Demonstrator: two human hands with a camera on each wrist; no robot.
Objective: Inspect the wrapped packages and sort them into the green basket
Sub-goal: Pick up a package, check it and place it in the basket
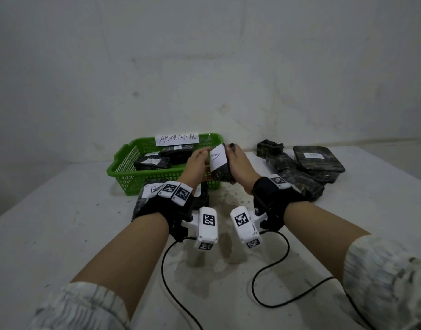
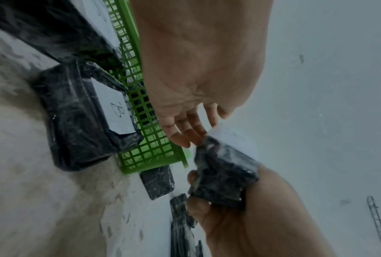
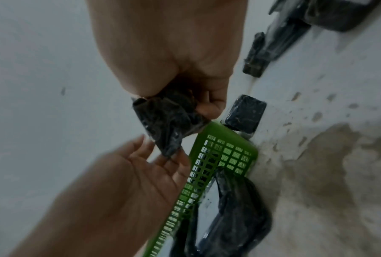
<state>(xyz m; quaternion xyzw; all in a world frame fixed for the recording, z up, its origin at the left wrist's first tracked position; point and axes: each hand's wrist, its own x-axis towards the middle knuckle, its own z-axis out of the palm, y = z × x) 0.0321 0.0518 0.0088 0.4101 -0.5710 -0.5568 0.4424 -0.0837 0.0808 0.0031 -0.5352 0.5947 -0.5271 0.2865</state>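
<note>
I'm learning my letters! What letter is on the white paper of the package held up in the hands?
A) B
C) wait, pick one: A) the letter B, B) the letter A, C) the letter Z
B: in the head view the white label on the dark wrapped package gripped by the right hand reads "A", while the left hand touches it with straight fingers.

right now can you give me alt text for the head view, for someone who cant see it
A person's right hand grips a dark wrapped package labelled A above a white table, and the open left hand touches its label. Behind sits a green basket tagged ABNORMAL holding wrapped packages; more packages lie to the right.
</note>
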